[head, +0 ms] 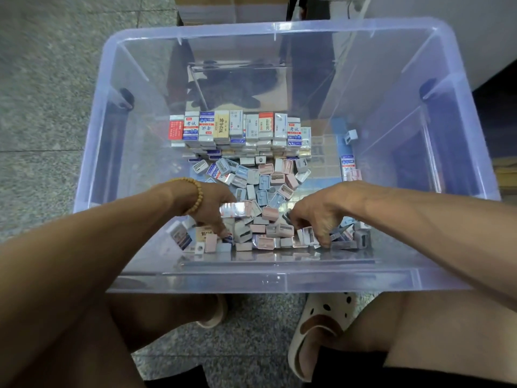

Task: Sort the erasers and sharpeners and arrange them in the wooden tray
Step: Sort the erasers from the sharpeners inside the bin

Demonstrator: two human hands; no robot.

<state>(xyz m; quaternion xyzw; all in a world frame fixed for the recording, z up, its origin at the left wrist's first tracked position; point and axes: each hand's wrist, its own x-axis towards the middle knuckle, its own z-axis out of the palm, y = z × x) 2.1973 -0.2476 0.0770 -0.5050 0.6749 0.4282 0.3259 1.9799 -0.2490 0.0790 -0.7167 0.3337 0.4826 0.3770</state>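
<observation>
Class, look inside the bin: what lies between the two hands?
In the head view, a loose heap of pink and blue sharpeners fills the stretch between the left hand and the right hand.

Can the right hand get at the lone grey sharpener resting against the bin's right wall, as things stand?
Probably yes. The right hand is down in the loose pile, and the grey sharpener sits alone farther back by the right wall of the clear bin, with bare floor between and nothing stacked over it.

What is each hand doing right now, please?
Left hand: fingers down in the sharpener pile, grip cannot be told.
Right hand: the same, cannot be told.
</observation>
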